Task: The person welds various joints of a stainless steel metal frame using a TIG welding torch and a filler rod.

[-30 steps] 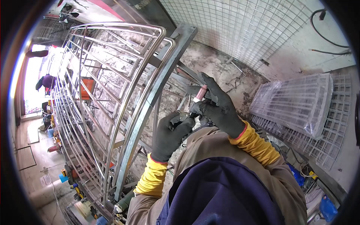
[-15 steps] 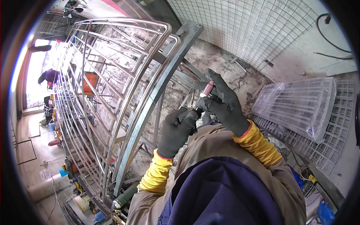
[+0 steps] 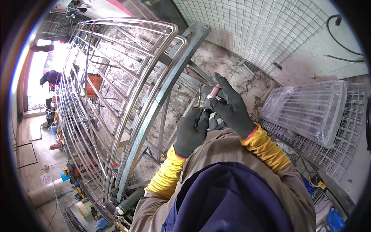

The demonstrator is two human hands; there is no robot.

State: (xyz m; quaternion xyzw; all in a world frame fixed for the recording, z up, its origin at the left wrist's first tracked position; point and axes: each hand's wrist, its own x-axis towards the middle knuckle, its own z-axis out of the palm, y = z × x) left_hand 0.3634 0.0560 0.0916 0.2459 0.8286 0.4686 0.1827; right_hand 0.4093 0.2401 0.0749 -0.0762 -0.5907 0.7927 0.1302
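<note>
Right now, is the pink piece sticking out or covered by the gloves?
Sticking out: the pink piece shows past the curled fingers of the right hand; whatever it joins is mostly hidden.

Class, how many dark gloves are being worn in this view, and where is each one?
2: one on the left hand, the other on the right hand, which holds a pinkish cylinder.

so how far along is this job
The curved metal rails already look joined into one frame. In progress: the right hand holds a pink-tipped tool, the left hand close by it. Any remaining frame work probably waits, as the tool is off it; unfinished joints are too small to tell.
</note>
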